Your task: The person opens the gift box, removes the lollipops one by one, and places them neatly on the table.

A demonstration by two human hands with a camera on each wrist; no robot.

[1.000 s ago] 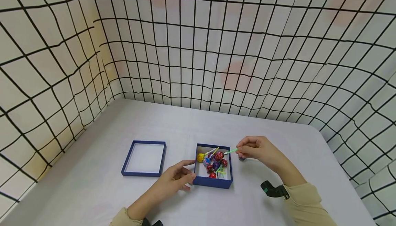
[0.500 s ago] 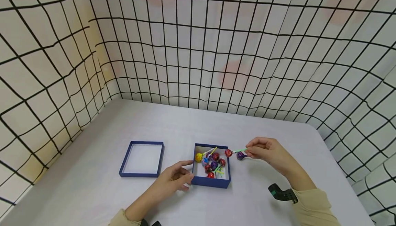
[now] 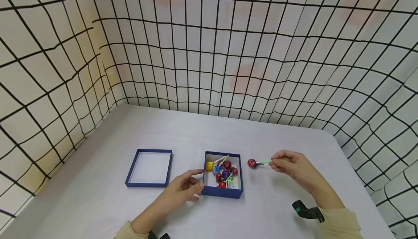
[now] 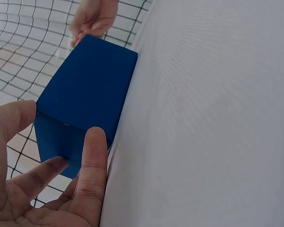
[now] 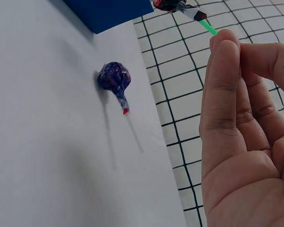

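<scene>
Beside the open blue box (image 3: 222,192), my right hand (image 3: 295,168) pinches the green stick of a red-wrapped lollipop (image 3: 251,163) between thumb and fingertips. In the right wrist view this lollipop is raised above the table. A purple-wrapped lollipop (image 5: 114,77) lies on the table below it, mostly hidden behind the red one in the head view. My left hand (image 3: 183,189) rests its fingertips against the box's left side, one at the near corner. Several lollipops fill the box, among them a yellow one (image 3: 209,166), a blue one (image 3: 216,170) and red ones.
A shallow blue lid (image 3: 148,185) with a white inside lies upturned on the table left of the box. White cloth covers the table (image 3: 196,133). White walls with a black grid (image 3: 225,50) enclose its back and sides.
My right hand has lifted the red lollipop out of the box and carried it right, over the purple one on the table. My left hand stays at the box.
</scene>
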